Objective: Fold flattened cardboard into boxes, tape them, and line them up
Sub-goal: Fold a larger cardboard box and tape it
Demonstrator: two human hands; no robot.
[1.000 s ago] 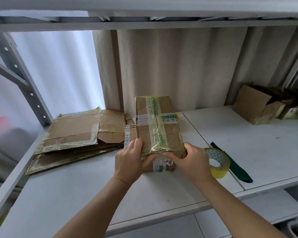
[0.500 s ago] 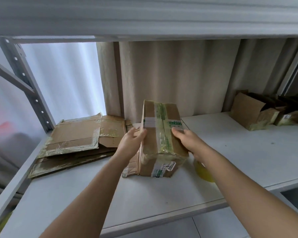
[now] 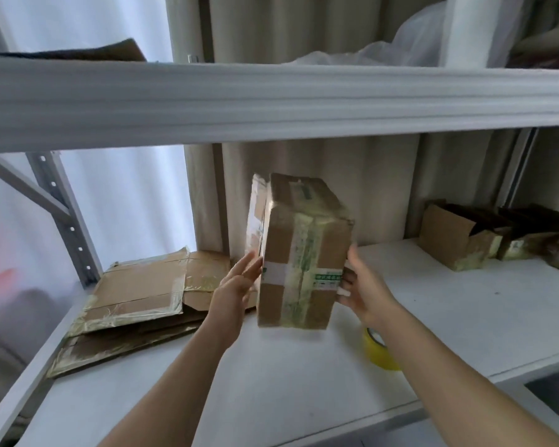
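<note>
— Since the white metal shelf (image 3: 433,304) is the work surface, why lift the taped brown cardboard box (image 3: 300,253) mid-frame?
— To turn it: left hand (image 3: 236,285) and right hand (image 3: 362,288) press its sides, fingers loosely spread.

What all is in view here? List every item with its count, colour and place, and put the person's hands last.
taped box: one, brown with greenish tape, held up above the shelf, centre
flat cardboard: a stack, count unclear, brown, on the shelf at left
tape roll: one, yellow, on the shelf, partly behind the right forearm
open boxes: at least two, brown, back right of the shelf
shelf: white, under everything
upper shelf: white, across the top, items on it blurred
curtain: beige, behind the shelves
left hand: on the box's left side
right hand: on the box's right side
</note>
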